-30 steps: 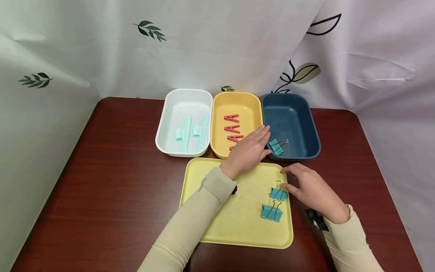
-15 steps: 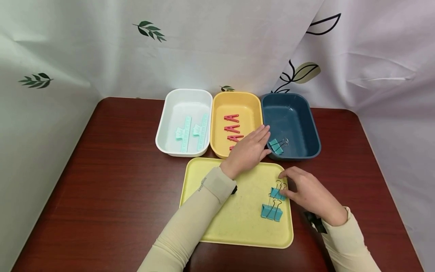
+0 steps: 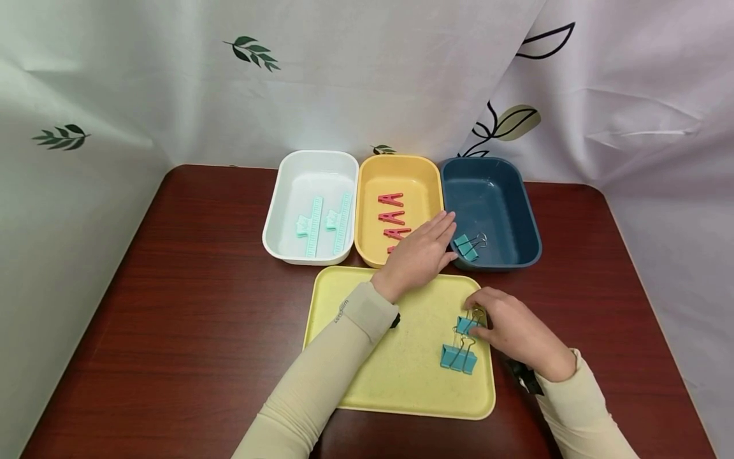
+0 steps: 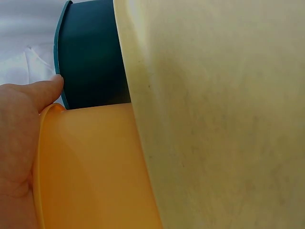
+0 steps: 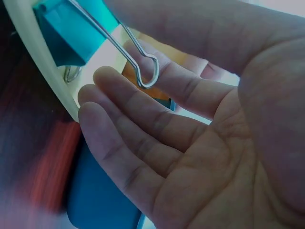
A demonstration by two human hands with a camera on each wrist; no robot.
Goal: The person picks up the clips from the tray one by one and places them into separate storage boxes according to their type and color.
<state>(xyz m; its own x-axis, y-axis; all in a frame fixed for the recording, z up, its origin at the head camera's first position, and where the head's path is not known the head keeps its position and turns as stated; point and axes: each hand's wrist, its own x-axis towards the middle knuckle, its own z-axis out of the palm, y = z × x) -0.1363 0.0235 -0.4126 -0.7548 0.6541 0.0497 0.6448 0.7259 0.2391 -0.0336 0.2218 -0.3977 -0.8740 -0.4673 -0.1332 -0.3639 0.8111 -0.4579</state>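
My right hand point(image 3: 516, 325) reaches over the right edge of the yellow tray point(image 3: 401, 382), thumb and index finger either side of a small teal binder clip point(image 3: 466, 325). In the right wrist view, the thumb lies right at the binder clip's body point(image 5: 71, 33), and the other fingers are loosely bent around its wire handle. A larger teal binder clip point(image 3: 458, 359) lies just nearer on the tray. My left hand point(image 3: 417, 255), fingers straight, rests across the near rims of the yellow bin point(image 3: 421, 172) and dark blue bin point(image 3: 504, 204); its thumb touches the blue rim in the left wrist view.
Inside the blue bin is another teal binder clip point(image 3: 467, 246). Several red clothespins point(image 3: 392, 218) lie in the yellow bin, partly hidden by my left hand. A white bin point(image 3: 321, 166) at left holds two mint ruler-shaped clips point(image 3: 313, 226). All stand on a dark wooden table point(image 3: 189, 287).
My right hand has moved left and slightly down, from the tray's right edge to around the small binder clip. The left hand and the clips have stayed still.
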